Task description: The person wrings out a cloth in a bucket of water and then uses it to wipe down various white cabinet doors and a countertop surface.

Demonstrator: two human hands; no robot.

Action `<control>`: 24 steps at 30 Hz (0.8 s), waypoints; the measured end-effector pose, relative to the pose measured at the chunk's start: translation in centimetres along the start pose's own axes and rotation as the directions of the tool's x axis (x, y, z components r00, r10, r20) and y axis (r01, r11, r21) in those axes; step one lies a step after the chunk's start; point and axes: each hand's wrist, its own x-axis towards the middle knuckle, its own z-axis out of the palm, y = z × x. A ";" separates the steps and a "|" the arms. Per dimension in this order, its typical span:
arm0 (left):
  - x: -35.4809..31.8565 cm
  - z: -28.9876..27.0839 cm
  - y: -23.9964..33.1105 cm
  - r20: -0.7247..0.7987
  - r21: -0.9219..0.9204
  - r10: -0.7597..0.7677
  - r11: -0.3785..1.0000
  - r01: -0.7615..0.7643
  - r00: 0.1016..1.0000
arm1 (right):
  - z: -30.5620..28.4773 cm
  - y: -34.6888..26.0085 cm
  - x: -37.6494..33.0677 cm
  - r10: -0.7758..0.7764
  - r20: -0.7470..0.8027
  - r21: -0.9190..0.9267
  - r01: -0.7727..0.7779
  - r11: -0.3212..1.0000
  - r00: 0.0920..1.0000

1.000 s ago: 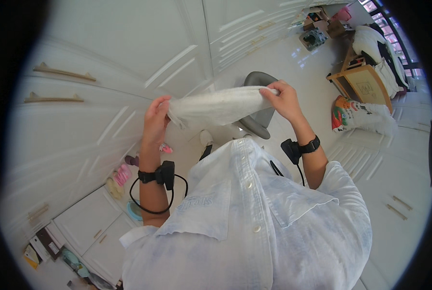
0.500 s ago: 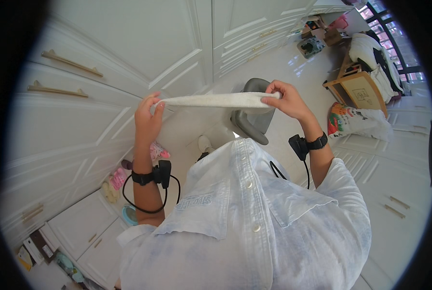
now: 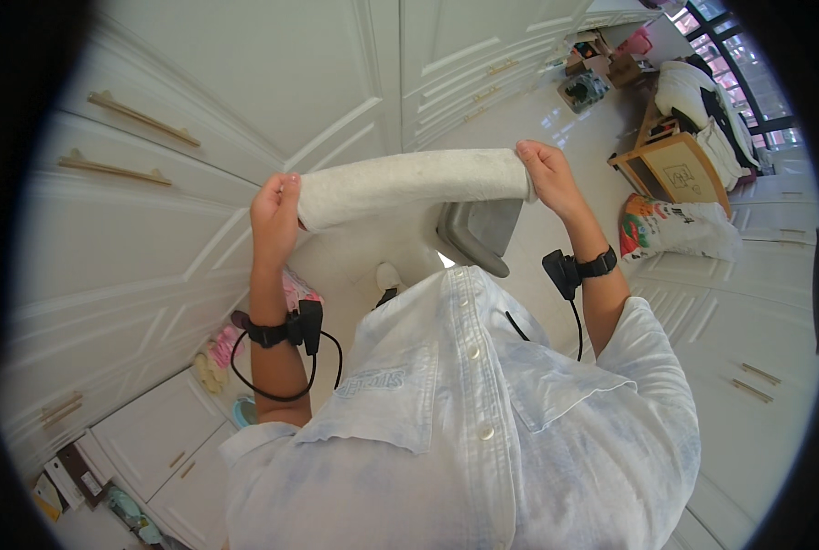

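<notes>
A white folded cloth (image 3: 409, 185), which looks like a towel, is stretched as a wide band between my hands, in front of my chest. My left hand (image 3: 275, 215) pinches its left end, thumb on the near face. At the other end, my right hand (image 3: 549, 177) grips the upper right corner, with the fingers partly hidden behind the cloth. The band bows slightly upward in the middle. Black straps with small black devices and cables sit on both forearms.
A grey plastic stool (image 3: 476, 234) stands below the cloth. White cabinets with gold handles (image 3: 143, 117) line the left and far sides. To the right are a printed white sack (image 3: 670, 229) and a wooden box (image 3: 680, 170) with cloth piled on it. A pink bag (image 3: 299, 289) lies by the left cabinets.
The cloth has turned from a narrow edge-on strip to a wide band facing me. My left hand's fingers have closed over its end, and my right hand has risen slightly.
</notes>
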 end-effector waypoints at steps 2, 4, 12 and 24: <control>0.0 0.0 0.1 -0.016 0.002 0.002 1.000 -0.002 1.000 | 0.3 -1.1 -0.5 0.009 0.101 0.200 -0.029 0.979 0.995; -0.2 -0.1 0.3 -0.036 0.006 0.002 1.000 -0.002 0.999 | 0.8 -1.6 -1.1 -0.041 0.195 0.086 0.025 0.996 0.980; -0.5 -1.1 0.8 -0.153 0.163 -0.020 0.986 0.045 0.988 | 0.0 -0.4 -0.9 0.052 0.309 0.001 -0.055 0.998 0.949; -2.1 8.7 2.0 0.012 0.091 -0.044 0.995 0.043 0.999 | 11.0 -2.5 -1.1 0.030 0.141 0.417 -0.087 0.905 0.990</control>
